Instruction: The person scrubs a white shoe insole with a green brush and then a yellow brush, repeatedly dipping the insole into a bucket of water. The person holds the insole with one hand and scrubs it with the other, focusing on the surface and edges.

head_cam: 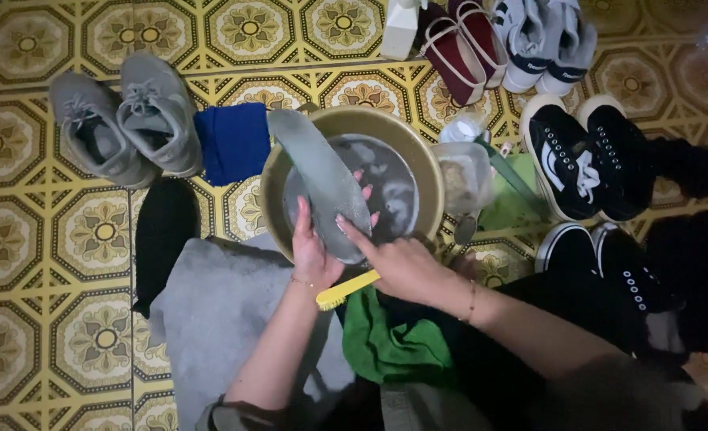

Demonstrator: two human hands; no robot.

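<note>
A long grey shoe insole (pixel 320 174) slants across a round tan basin (pixel 426 164) holding dark soapy water. My left hand (pixel 312 254) supports the insole's near end from below, fingers up along its side. My right hand (pixel 398 263) grips a yellow scrub brush (pixel 344 290), its index finger stretched onto the insole's lower edge. The brush's bristle end sticks out to the left under my left wrist.
Grey sneakers (pixel 126 120) and a blue cloth (pixel 233 142) lie left of the basin. Black sneakers (pixel 581 160), white-grey sneakers (pixel 541 40) and maroon shoes (pixel 462 48) sit right and behind. A clear plastic tub (pixel 466 175), green cloth (pixel 390 339) and grey cloth (pixel 210 311) lie near.
</note>
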